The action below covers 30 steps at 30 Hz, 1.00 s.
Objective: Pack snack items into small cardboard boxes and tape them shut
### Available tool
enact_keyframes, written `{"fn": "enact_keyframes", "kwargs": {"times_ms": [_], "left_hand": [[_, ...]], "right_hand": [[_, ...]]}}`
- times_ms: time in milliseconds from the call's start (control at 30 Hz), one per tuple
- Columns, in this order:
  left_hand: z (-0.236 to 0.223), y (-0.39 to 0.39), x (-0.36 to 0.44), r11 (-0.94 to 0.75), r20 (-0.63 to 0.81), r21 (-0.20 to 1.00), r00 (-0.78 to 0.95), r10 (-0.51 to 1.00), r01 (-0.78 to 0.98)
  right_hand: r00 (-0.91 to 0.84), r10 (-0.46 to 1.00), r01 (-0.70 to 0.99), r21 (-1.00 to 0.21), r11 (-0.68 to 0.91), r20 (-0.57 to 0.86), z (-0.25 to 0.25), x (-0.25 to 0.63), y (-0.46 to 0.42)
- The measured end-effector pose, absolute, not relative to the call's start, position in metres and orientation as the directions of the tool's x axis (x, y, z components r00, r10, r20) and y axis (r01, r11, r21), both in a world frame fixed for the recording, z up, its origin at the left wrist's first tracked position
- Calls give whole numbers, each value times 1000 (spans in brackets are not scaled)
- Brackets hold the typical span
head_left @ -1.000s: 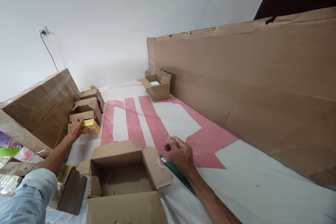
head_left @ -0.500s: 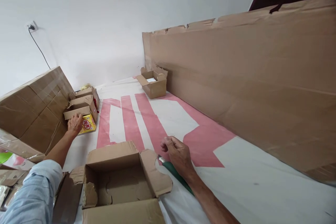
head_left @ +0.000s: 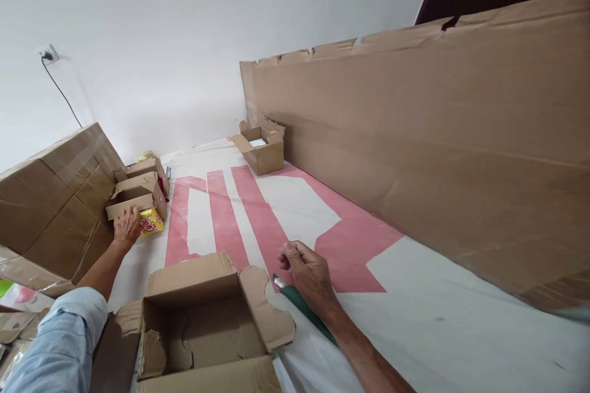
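Note:
My left hand [head_left: 126, 225] reaches to the far left, its fingers bent over the end of a yellow box [head_left: 151, 221] printed with red characters. The fingertips also meet the front wall of a small open cardboard box [head_left: 133, 195] behind it. My right hand [head_left: 308, 270] hovers near the middle with its fingers curled; what is inside them, if anything, is hidden. Below its wrist lies a long green object [head_left: 306, 310] with a pale tip. Between my arms, an open cardboard box [head_left: 207, 325] has torn flaps spread outward; its visible inside holds nothing.
A tall cardboard panel [head_left: 415, 129] borders the right side. One small open carton [head_left: 265, 156] with something white inside stands at the back. A large taped carton [head_left: 55, 209] leans at left. Pink strips [head_left: 225, 221] mark the white covering. A cord hangs from a wall socket [head_left: 47, 54].
The view has shifted slightly, so most things appear a little further left. Both hands keep nearly the same places and poses.

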<state>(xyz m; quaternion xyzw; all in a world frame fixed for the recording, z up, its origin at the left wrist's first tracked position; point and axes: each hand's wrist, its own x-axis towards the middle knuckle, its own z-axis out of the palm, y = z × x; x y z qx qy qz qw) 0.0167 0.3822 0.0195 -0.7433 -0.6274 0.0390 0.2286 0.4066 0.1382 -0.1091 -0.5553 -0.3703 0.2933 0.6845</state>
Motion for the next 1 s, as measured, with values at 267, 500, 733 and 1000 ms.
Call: {"fn": "enact_keyframes", "kwargs": {"times_ms": [267, 500, 733, 1000], "left_hand": [[18, 407, 26, -78, 260, -375, 186, 947, 924], [29, 408, 46, -37, 273, -348, 139, 952, 937], [84, 359, 68, -107, 220, -290, 175, 960, 951], [130, 252, 120, -689, 382, 158, 600, 703, 707]], "right_hand": [[548, 824, -29, -981, 193, 146, -105, 406, 135], [565, 819, -147, -965, 218, 99, -105, 408, 139], [347, 938, -677, -686, 267, 22, -73, 423, 137], [-70, 939, -853, -508, 119, 337, -9, 419, 85]]}}
